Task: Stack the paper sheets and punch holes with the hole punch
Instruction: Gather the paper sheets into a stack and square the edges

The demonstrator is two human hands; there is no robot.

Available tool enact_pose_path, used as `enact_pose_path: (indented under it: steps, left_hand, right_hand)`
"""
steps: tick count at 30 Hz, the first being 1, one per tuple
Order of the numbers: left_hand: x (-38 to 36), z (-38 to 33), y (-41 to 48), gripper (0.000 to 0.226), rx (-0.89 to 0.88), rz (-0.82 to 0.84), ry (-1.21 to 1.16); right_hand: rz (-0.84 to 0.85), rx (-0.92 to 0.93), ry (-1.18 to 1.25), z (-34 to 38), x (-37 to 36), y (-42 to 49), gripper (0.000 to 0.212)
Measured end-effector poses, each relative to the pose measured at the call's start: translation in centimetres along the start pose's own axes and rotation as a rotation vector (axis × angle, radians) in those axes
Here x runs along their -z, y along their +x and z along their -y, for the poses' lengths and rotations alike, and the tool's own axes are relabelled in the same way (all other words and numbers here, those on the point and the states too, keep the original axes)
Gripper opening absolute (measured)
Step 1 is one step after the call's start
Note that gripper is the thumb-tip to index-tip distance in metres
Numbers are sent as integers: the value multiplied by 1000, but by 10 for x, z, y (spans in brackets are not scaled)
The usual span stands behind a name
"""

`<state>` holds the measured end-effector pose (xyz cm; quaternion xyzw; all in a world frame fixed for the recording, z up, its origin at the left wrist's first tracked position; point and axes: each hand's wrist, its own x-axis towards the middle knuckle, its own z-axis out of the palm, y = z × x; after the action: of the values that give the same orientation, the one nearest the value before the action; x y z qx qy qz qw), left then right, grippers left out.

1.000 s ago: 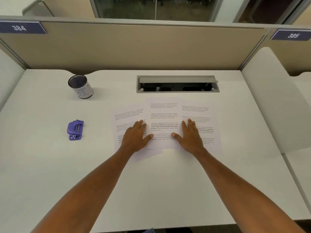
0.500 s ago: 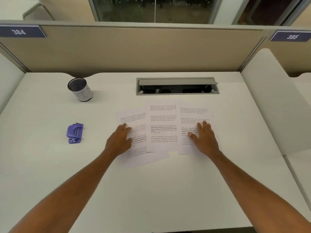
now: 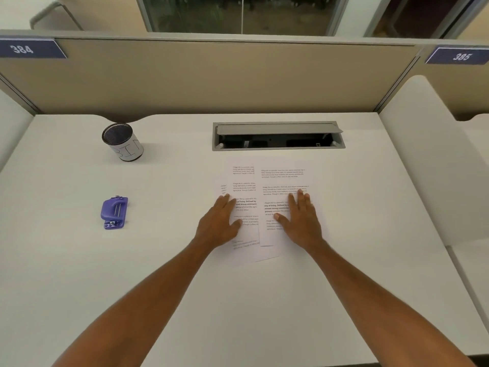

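Observation:
Three printed paper sheets (image 3: 280,178) lie overlapped in the middle of the white desk (image 3: 264,300), the right sheet on top and the lower one skewed. My left hand (image 3: 219,223) presses flat on the left edge of the pile, fingers together. My right hand (image 3: 301,218) lies flat on the right sheet. Neither hand grips anything. A purple hole punch (image 3: 114,212) rests alone on the desk, well to the left of my left hand.
A mesh cup with a white label (image 3: 122,142) stands at the back left. An open cable tray (image 3: 277,135) is set into the desk just behind the sheets. Beige partitions close the back and sides.
Both hands have slid inward, pushing the spread sheets together. The left sheet has moved right under the middle one and the pile is now narrower.

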<state>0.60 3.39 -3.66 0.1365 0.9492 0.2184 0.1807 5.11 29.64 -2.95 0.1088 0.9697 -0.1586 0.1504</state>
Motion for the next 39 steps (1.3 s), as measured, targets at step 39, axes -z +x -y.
enact_pose_path:
  steps: [39]
  left_hand:
    - [-41,-37,-23,73,-276,160,69]
  right_hand:
    - [-198,-305,46,7,3,-19,67]
